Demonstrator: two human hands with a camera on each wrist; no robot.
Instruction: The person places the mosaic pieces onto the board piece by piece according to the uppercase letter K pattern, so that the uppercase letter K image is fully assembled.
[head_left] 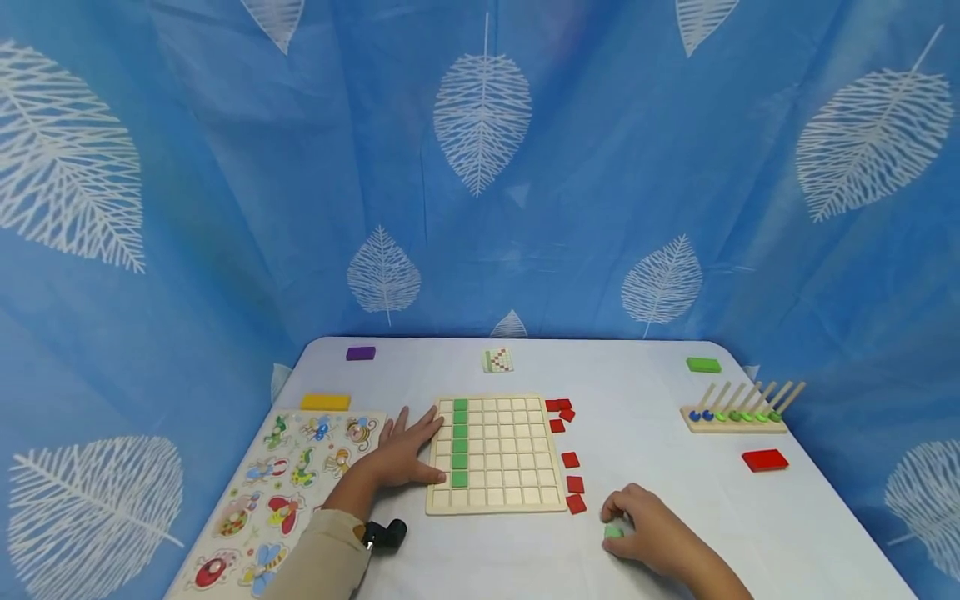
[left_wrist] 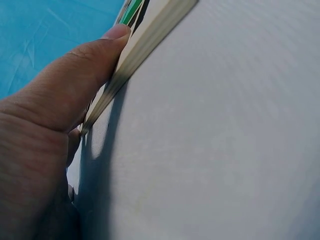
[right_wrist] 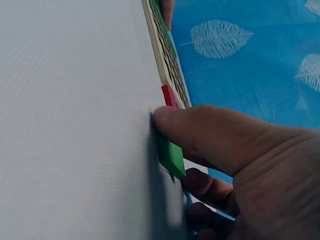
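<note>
I take the wooden grid board (head_left: 497, 454) as my landmark; it lies flat on the white table (head_left: 675, 517). My left hand (head_left: 401, 454) rests at the board's left edge, fingers straight and spread, with the tips lying over the edge next to the column of green tiles (head_left: 460, 442) already set in the board. From the left wrist view, the thumb (left_wrist: 95, 65) presses against the board's side.

My right hand (head_left: 648, 529) sits on the table to the right of the board's near corner, fingers curled around a small green tile (head_left: 613, 531). The right wrist view shows the thumb (right_wrist: 200, 130) on top of that tile (right_wrist: 172, 156) and the other fingers tucked under it, so the tile is pinched, still close to the tabletop.

Loose red tiles (head_left: 572, 460) lie scattered just beside the board's right edge, some near its far corner, some near its near corner. An insect puzzle (head_left: 281, 492) lies left of the board, beyond my left hand. A peg rack with beads (head_left: 738, 408) stands well right of the board.
</note>
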